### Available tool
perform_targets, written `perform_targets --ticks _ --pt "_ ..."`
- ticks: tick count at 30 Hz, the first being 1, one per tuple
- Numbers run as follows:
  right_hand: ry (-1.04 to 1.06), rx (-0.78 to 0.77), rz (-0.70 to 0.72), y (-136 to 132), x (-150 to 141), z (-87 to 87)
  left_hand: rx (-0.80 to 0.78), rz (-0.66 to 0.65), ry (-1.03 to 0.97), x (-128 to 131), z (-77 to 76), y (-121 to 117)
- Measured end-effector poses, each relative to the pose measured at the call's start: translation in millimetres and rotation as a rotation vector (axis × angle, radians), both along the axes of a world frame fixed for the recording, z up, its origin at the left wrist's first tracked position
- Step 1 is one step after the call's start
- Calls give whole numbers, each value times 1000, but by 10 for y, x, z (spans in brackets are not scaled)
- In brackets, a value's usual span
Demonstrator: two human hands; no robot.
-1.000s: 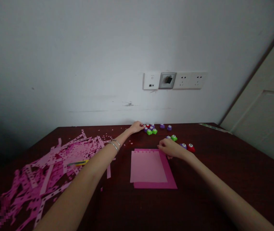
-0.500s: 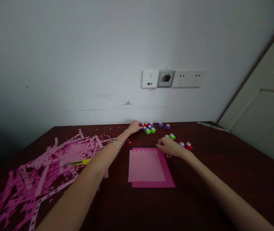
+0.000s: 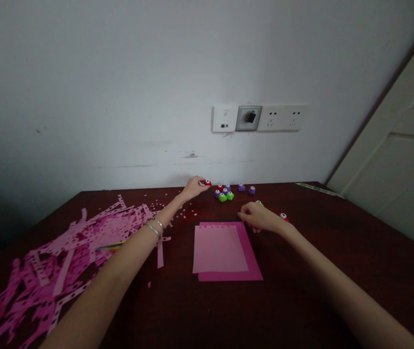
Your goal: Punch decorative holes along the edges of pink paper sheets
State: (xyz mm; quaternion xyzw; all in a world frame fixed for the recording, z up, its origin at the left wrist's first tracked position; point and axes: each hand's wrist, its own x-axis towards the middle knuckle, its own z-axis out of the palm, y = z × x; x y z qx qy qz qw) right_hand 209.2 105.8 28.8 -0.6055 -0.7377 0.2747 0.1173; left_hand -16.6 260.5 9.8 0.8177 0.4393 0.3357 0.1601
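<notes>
head view only. clock is centred on the paper, 12 toward the wall.

left hand (image 3: 194, 187) is out at 11, thumb and fingers closed in a pinch around one red punch (image 3: 207, 182). white round top is left showing; side grip probably because the body is small and gives fingertips little else to grab. can't tell if it's clear of the table (image 3: 225, 310) or just touching it.

right hand (image 3: 258, 216) sits between 1 and 2, fingers curled loosely, right by the top right corner of the magenta sheet (image 3: 253, 264). can't tell if it touches the sheet or has anything inside the curl. a green punch (image 3: 260, 203) peeks out just behind it, another red punch (image 3: 283, 216) at 2, partly behind the wrist.

paper is dead centre: pale pink sheet (image 3: 219, 249) over the magenta one, shifted toward 9 so a magenta strip shows at 3. holes run along its 12 edge.

punch cluster (image 3: 225, 191) at 12, packed close, probably to stay within one reach. two purple punches (image 3: 246, 188) stand apart from it, between 12 and 1.

scrap pile (image 3: 79, 261) at 9, well apart from the sheets, likely to leave them room. yellow cutter (image 3: 115, 246) on it, half behind the left forearm.
</notes>
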Motion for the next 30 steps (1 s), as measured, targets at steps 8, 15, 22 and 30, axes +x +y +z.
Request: perform_targets --ticks 8,15,22,30 --pt "21 -38 6 -3 42 48 -193 -323 114 1 243 -693" --pt "32 -69 56 -36 17 65 -219 -475 189 211 76 -970" --pt "60 -78 96 -29 16 16 -195 -491 235 224 -40 -987" --pt "123 -69 152 23 -7 -137 -201 -463 212 198 -73 -969"
